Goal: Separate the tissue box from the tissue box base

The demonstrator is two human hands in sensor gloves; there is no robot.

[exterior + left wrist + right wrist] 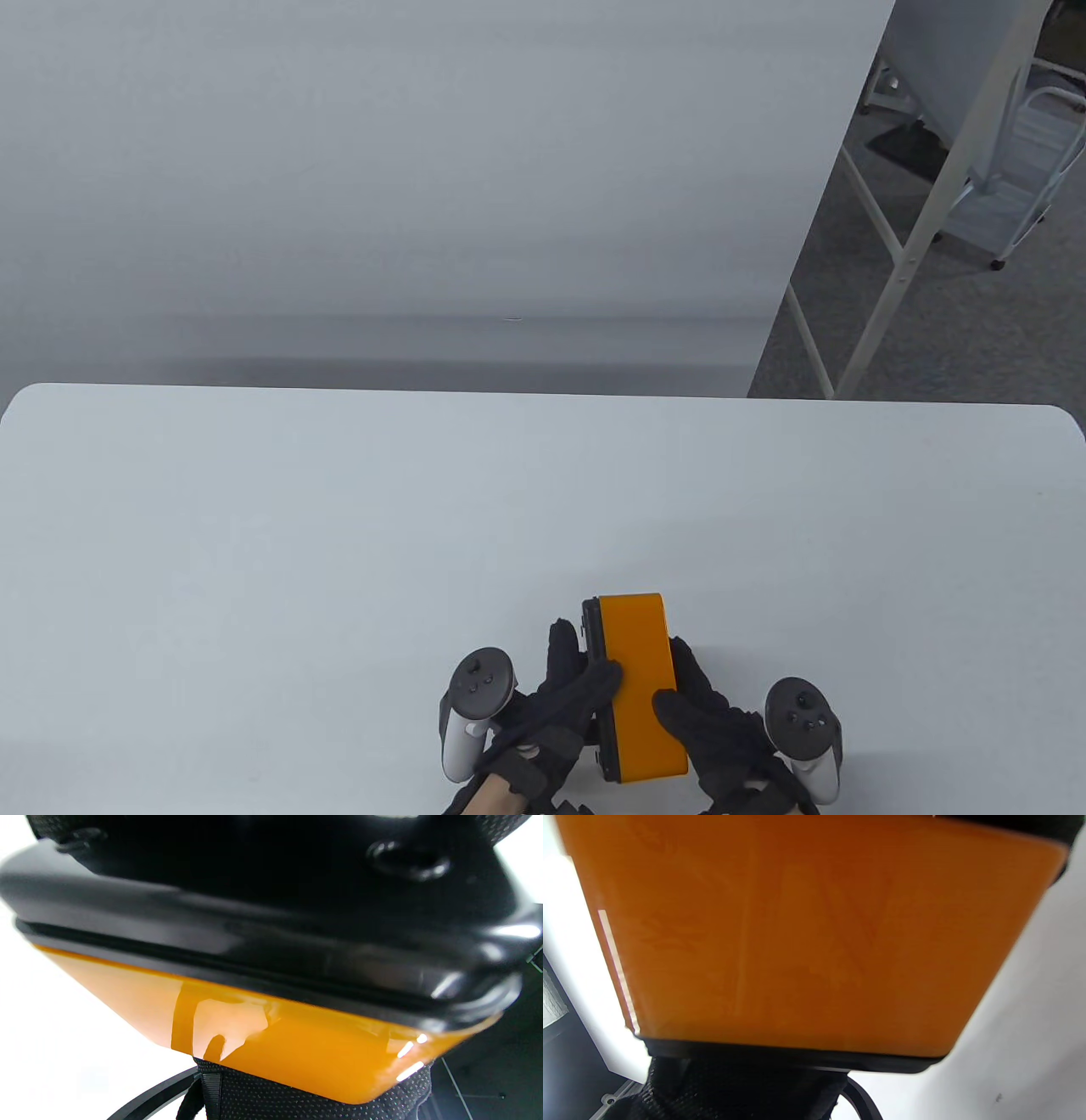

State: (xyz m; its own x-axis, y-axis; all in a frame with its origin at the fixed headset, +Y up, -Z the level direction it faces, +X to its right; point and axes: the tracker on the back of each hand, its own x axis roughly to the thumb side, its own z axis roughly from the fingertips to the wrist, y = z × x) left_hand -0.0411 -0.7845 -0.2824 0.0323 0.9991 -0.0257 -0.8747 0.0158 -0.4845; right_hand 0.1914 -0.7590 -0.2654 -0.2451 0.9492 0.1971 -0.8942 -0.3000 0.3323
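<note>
An orange tissue box (640,683) stands on its side near the table's front edge, with its black base (591,628) joined along its left side. My left hand (567,696) holds the base side, its thumb lying over the orange top. My right hand (704,722) grips the box's right side, thumb on the orange face. The left wrist view fills with the black base (271,942) and the orange box (297,1052) below it. The right wrist view shows the orange box (806,938) with the black base edge (797,1058) beneath.
The white table (339,552) spreads out beyond the box. A white wall panel (424,170) rises behind the far edge. At the far right, off the table, stand white metal frames (916,229) and a cart (1018,170) on grey carpet.
</note>
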